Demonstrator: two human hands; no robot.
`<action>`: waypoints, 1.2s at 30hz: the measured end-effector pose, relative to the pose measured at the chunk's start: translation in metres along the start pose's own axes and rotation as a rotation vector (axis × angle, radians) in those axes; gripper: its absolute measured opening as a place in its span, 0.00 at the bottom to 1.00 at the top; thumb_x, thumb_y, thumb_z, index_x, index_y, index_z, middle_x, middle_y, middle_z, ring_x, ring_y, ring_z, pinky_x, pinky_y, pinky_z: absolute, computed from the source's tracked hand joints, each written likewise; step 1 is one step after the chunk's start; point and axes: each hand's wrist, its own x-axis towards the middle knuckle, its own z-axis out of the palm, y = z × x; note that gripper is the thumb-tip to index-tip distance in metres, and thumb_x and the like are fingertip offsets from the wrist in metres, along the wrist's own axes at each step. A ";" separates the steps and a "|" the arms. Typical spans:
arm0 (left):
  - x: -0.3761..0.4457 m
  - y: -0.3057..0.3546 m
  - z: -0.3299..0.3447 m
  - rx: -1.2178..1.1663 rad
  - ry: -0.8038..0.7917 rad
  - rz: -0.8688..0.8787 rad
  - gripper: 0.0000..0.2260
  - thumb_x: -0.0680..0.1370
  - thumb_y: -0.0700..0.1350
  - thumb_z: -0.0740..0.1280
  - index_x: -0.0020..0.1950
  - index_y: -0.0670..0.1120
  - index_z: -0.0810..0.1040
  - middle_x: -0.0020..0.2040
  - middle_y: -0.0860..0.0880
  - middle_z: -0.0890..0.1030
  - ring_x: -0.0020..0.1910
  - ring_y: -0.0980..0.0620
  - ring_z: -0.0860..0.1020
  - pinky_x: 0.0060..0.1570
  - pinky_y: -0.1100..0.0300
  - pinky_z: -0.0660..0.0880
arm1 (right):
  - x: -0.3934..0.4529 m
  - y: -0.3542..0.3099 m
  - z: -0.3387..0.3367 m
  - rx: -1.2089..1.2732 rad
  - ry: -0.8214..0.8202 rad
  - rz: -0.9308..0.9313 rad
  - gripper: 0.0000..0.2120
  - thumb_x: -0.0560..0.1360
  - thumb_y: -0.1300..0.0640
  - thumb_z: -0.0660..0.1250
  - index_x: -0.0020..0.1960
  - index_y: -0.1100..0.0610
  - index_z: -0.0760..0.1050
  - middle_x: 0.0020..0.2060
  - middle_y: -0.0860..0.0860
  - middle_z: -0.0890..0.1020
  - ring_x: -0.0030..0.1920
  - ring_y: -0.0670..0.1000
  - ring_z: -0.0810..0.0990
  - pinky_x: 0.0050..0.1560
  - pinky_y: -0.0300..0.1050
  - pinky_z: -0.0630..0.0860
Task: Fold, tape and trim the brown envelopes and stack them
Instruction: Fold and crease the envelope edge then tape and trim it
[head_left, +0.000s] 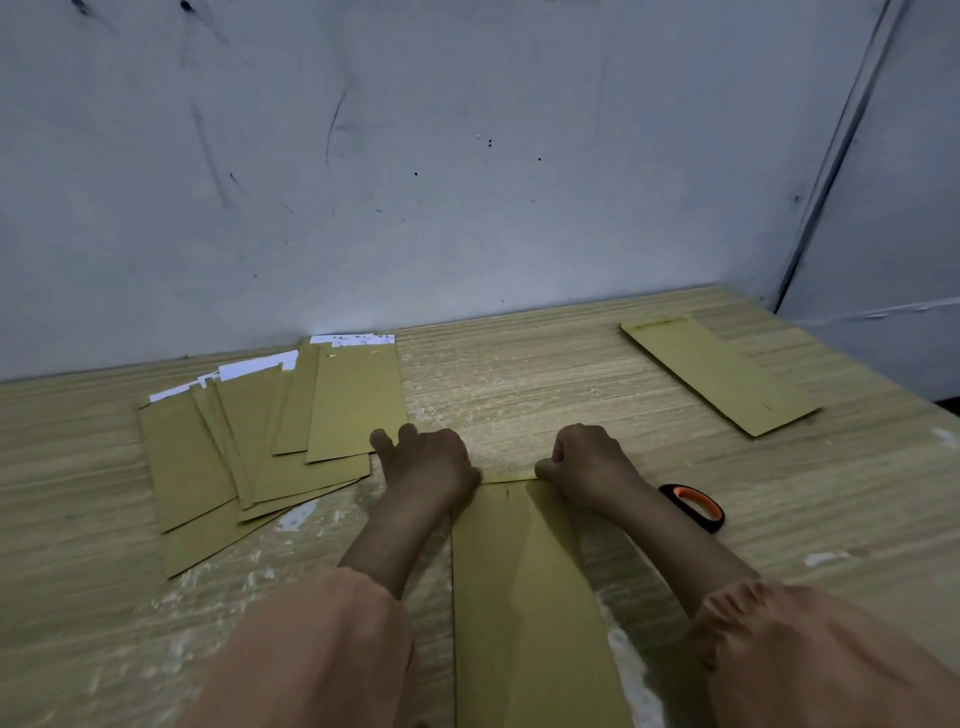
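A: Desk, pale wood grain, fills the lower frame; grey wall behind.

B: Envelopes?

A: Fanned pile of brown envelopes at centre left, white sheets poking out on its far side. Working envelope lies lengthwise at lower centre. Single envelope at upper right, well apart.

B: Hands?

A: Left hand curled, pressing the working envelope's far left corner. Right hand curled on the far right corner, thumb pinching the top edge. Black-and-orange scissors handle just beside the right wrist.
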 end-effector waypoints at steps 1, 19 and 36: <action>0.000 0.000 0.001 0.004 0.012 0.003 0.11 0.77 0.55 0.63 0.55 0.52 0.78 0.52 0.52 0.77 0.63 0.48 0.66 0.62 0.48 0.55 | 0.000 0.000 0.000 -0.001 0.004 0.000 0.19 0.73 0.57 0.66 0.28 0.57 0.62 0.25 0.50 0.66 0.26 0.47 0.63 0.28 0.41 0.59; -0.004 0.006 0.004 0.061 0.071 0.013 0.11 0.77 0.53 0.63 0.55 0.51 0.78 0.52 0.51 0.78 0.63 0.48 0.66 0.64 0.49 0.54 | -0.003 -0.012 0.003 -0.157 0.018 0.016 0.17 0.73 0.60 0.63 0.30 0.58 0.60 0.28 0.51 0.65 0.27 0.46 0.62 0.27 0.40 0.57; -0.003 0.013 0.005 0.123 0.101 -0.006 0.04 0.77 0.45 0.62 0.50 0.49 0.74 0.52 0.49 0.79 0.64 0.45 0.66 0.68 0.47 0.53 | 0.000 -0.016 -0.003 -0.178 -0.016 0.083 0.16 0.73 0.58 0.67 0.32 0.57 0.62 0.32 0.50 0.67 0.35 0.48 0.70 0.31 0.40 0.66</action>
